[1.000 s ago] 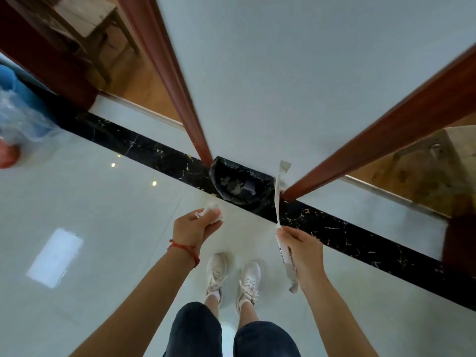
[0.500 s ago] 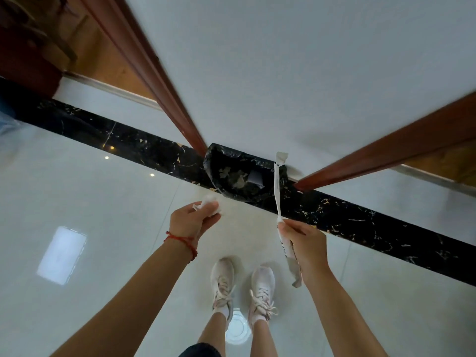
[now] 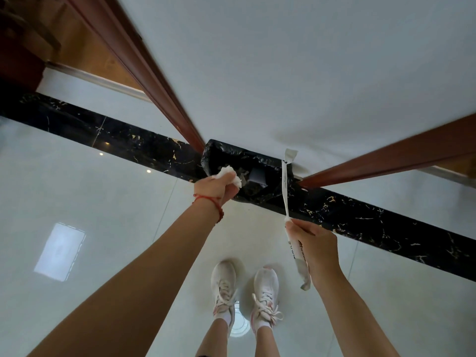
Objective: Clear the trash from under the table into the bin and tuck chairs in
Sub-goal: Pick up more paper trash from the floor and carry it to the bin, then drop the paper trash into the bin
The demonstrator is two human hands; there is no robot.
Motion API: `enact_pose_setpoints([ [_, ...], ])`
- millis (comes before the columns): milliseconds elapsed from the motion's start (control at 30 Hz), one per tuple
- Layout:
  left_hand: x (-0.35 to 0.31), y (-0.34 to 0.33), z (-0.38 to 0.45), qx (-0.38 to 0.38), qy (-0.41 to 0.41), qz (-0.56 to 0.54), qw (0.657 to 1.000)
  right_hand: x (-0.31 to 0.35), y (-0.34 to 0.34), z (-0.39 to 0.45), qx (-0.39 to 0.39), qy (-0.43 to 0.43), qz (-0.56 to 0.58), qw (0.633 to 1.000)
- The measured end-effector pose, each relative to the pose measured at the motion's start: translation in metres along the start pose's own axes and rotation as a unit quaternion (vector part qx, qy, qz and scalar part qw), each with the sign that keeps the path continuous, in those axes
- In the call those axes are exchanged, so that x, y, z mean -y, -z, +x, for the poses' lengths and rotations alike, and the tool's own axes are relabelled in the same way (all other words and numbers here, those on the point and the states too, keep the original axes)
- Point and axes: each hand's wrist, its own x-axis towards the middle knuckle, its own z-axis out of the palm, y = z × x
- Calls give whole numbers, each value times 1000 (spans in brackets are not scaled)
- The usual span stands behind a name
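Curled tight around a crumpled white tissue [image 3: 231,177], the left hand [image 3: 215,188] is stretched forward at the near-left rim of the bin [image 3: 260,194], which serves as the landmark for everything else. Bits of the tissue poke out above and to the right of the closed fingers, right over the bin's opening. A red string bracelet [image 3: 209,202] circles that wrist, just nearer the person than the bin's left edge. The bin itself is lined with a black plastic bag and stands against the base of a white wall [image 3: 296,73], on a strip of black marble flooring with gold veins [image 3: 108,136] that runs away from the bin on both sides. Some scraps, among them a greyish boxy piece [image 3: 256,175], already lie inside it. Red-brown wooden trims [image 3: 144,81] slant up from the bin's left and right corners. Nearer than the bin, on pale glossy tiles [image 3: 90,253], stand the person's two white sneakers [image 3: 224,286]. At the bin's right edge a long narrow white paper wrapper [image 3: 285,186] rises upright, its folded top level with the far rim. The right hand [image 3: 315,247], to the near right of the bin and clear of it, pinches this wrapper between thumb and fingers, with the lower, printed end hanging below the palm.
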Motion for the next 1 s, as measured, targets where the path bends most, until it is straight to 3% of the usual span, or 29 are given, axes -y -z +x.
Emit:
enact_pose_setpoints([
  [167, -8, -2, 2, -50, 17, 132, 990, 7, -3, 8, 1, 0, -2, 1000],
  [300, -1, 11, -8, -33, -60, 221, 973, 10, -8, 16, -6, 20, -16, 1000],
  [367, 7, 21, -12, -30, -140, 328, 934, 9, -13, 21, -5, 40, -60, 997],
  [467, 16, 38, -20, -26, -247, 486, 838, 8, -22, 29, 10, 90, -117, 989],
  [533, 20, 49, -22, -20, -301, 559, 773, 9, -31, 38, 22, 138, -175, 975],
  [600, 22, 61, -25, -20, -324, 597, 734, 14, -40, 49, 33, 190, -242, 951],
  [833, 28, 84, -30, -39, -330, 618, 712, 39, -83, 94, 51, 286, -384, 876],
  [1000, 26, 88, -31, -37, -345, 614, 709, 50, -85, 101, 75, 266, -407, 871],
])
